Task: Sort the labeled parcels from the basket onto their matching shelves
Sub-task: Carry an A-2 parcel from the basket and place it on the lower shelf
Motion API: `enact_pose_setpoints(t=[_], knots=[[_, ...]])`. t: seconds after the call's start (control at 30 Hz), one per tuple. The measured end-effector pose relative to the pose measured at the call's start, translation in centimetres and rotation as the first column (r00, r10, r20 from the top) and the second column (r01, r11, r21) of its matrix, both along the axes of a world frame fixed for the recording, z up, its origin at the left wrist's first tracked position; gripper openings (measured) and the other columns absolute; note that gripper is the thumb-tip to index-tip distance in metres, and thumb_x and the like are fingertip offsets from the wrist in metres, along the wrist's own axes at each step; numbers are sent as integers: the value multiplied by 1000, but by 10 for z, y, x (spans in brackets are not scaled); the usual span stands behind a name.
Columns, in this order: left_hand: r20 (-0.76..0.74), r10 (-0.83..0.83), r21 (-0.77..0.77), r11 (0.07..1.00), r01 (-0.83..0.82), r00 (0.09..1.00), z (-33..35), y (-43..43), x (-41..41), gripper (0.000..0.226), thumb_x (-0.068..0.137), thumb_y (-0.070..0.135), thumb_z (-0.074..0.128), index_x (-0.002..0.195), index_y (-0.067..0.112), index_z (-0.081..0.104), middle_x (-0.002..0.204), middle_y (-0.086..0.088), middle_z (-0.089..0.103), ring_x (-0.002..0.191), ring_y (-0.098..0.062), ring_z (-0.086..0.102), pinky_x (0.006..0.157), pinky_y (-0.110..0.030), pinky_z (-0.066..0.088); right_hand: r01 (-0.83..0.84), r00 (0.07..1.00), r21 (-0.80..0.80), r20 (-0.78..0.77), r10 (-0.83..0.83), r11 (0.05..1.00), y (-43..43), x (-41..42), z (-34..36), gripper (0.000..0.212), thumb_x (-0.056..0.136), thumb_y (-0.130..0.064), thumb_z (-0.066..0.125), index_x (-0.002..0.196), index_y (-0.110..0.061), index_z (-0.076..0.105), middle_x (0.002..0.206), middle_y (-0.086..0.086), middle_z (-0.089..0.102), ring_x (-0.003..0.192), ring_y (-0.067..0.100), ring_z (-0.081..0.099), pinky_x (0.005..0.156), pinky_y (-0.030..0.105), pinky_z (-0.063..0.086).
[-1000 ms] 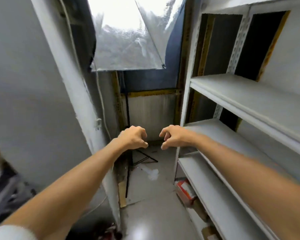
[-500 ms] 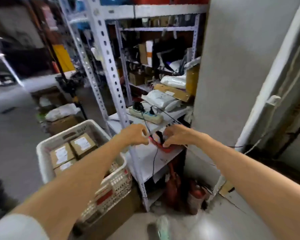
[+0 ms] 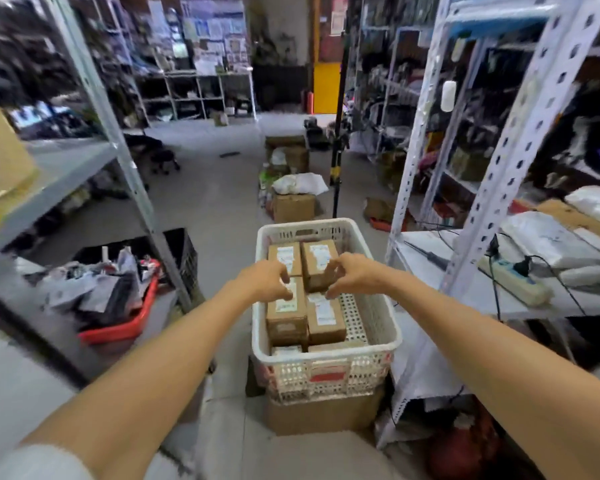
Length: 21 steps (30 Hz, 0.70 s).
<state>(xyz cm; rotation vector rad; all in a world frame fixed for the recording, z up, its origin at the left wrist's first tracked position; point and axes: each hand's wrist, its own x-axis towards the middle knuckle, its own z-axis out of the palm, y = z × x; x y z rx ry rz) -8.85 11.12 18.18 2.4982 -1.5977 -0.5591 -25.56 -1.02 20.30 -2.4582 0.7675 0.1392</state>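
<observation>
A white plastic basket (image 3: pixel 378 327) stands on a cardboard box on the floor straight ahead. Several brown cardboard parcels with white labels lie in it, among them a far right parcel (image 3: pixel 317 261) and a near left parcel (image 3: pixel 286 315). Both my arms reach out over the basket. My left hand (image 3: pixel 265 280) hovers over the left parcels with its fingers curled and nothing in it. My right hand (image 3: pixel 352 275) is beside the far right parcel, fingers curled, with no plain hold on it.
A white metal shelf rack (image 3: pixel 499 188) on the right carries white bags and a power strip (image 3: pixel 510 278). A grey rack post (image 3: pixel 125 161) stands on the left, beside a red tray of clutter (image 3: pixel 118 330). More boxes (image 3: pixel 293 206) sit on the floor behind the basket.
The view has swung left from empty white shelves past the cluttered rack to the basket, which is now centred. Both hands stayed curled and now hang over the parcels.
</observation>
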Motion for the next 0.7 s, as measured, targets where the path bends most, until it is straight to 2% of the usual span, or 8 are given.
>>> enact_pose_setpoints(t=[0.07,0.13,0.23,0.37,0.43,0.5,0.6,0.7], knots=[[-22,34,21,999,-34,999,-13,-6,25,40,79,38,71,114,21,62,114,0,63,95,-18,58,75,-30,46,-15,1000,35,-14,15,999,-8,29,-10,42,77,-27,75,113,-10,64,99,2,64,87,14,59,74,26,50],[-61,61,42,997,-59,996,-25,-17,49,39,78,37,72,112,21,61,111,0,63,88,-15,54,69,-27,42,-28,998,49,-50,31,998,-20,53,-18,44,78,-27,74,116,-9,62,107,7,64,97,21,59,86,35,51],[-98,97,58,994,-92,990,-39,-39,81,38,80,33,71,112,18,61,110,-1,62,86,-12,51,62,-21,36,-42,996,89,-78,49,995,-46,81,-30,40,79,-27,74,113,-10,60,101,1,60,94,18,58,75,26,47],[-124,125,91,989,-114,984,-61,-68,104,36,80,31,70,112,16,62,113,-3,62,92,-16,53,71,-27,39,-19,994,135,-103,33,991,-80,105,-50,27,79,-26,74,100,-18,59,92,-7,57,89,14,55,68,22,41],[-153,124,123,987,-106,980,-73,-79,112,36,79,31,70,111,17,62,115,-2,62,98,-17,57,74,-28,43,-12,991,161,-128,33,987,-95,114,-61,34,80,-27,73,109,-15,59,95,-10,57,92,15,54,74,24,43],[-182,128,155,983,-100,975,-86,-90,120,33,80,30,70,109,18,61,115,0,62,96,-16,57,73,-27,43,-4,987,175,-160,33,985,-110,121,-75,48,79,-29,73,121,-11,57,108,-3,60,95,16,56,81,28,46],[-223,181,199,970,-137,958,-102,-107,132,30,81,29,69,108,17,61,112,-2,63,89,-16,57,64,-24,40,1,978,197,-205,41,980,-134,131,-100,58,77,-33,74,127,-10,55,117,4,60,100,19,57,83,29,48],[-251,241,246,953,-179,937,-122,-122,139,33,81,28,69,110,16,60,113,-2,62,91,-17,56,69,-27,41,14,963,234,-265,50,972,-159,143,-128,63,75,-36,74,130,-14,53,126,7,59,108,21,57,94,36,48]])
